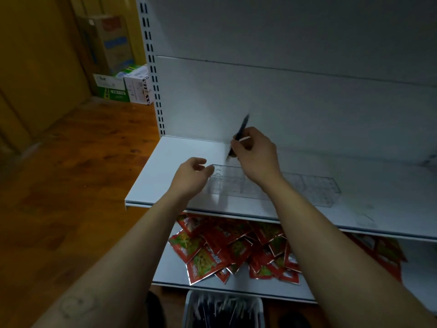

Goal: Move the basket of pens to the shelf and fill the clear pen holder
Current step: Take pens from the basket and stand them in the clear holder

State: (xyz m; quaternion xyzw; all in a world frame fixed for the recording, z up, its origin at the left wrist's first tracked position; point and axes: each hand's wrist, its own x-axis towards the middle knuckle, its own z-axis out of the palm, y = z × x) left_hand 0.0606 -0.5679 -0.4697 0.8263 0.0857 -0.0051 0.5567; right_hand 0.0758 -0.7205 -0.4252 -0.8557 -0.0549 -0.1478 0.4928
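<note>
A long clear pen holder (314, 189) with several compartments lies on the white shelf (179, 150). Above its left end, my right hand (255, 153) pinches a dark pen (242, 127) together with a white one, both tilted and blurred. Beside the holder's left end hovers my left hand (191, 176), its fingers loosely curled and apart with nothing in them. The white basket (223, 312) full of dark and white pens stands low at the bottom edge of the view, in front of the bottom shelf.
Several red snack packets (227, 252) lie heaped on the lower shelf. The shelf's slotted upright (153, 74) rises at the left. Cardboard boxes (118, 67) stand on the wooden floor by the yellow wall at the back left.
</note>
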